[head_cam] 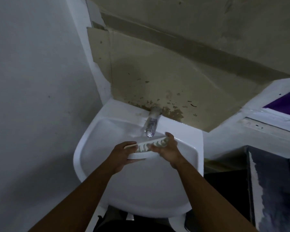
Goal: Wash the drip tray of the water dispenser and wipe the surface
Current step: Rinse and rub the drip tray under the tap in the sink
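I hold the white drip tray tilted over the white sink, just below the spout of the chrome tap. Its slotted grille faces up and away from me. My left hand grips the tray's left end, thumb on top. My right hand clasps the right end, fingers curled over the grille. Whether water runs from the tap is too blurred to tell.
A stained, peeling beige wall panel rises behind the sink. A grey wall closes the left side. To the right are a white ledge, a purple patch and a dark box-like object.
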Tool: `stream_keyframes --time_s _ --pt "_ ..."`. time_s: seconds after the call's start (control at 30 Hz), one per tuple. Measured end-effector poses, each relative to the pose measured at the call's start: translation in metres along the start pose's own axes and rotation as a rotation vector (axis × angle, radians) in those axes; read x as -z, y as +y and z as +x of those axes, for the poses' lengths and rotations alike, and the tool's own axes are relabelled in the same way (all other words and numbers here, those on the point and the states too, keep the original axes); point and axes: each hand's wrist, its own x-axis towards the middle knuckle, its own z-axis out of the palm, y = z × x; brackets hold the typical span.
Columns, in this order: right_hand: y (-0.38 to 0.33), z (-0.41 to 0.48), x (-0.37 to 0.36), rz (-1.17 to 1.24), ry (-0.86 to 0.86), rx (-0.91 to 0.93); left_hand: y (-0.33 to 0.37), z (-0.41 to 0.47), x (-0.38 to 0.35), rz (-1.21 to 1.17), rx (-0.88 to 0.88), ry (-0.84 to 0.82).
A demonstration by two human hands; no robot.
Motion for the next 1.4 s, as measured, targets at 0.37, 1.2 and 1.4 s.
stream_keyframes --time_s 0.37,1.2,1.4 --pt "0.004 0.008 -0.043 0.228 -0.038 0.027 0.000 -0.013 0.033 0.087 -0.140 0.113" --pt "-0.052 -0.016 0.003 -0.063 0.459 0.242 0.005 -0.024 0.043 0.130 -0.180 0.226" --pt "-0.094 -0.028 0.021 -0.150 0.235 0.697 0.009 -0.009 0.031 0.192 -0.032 0.357"
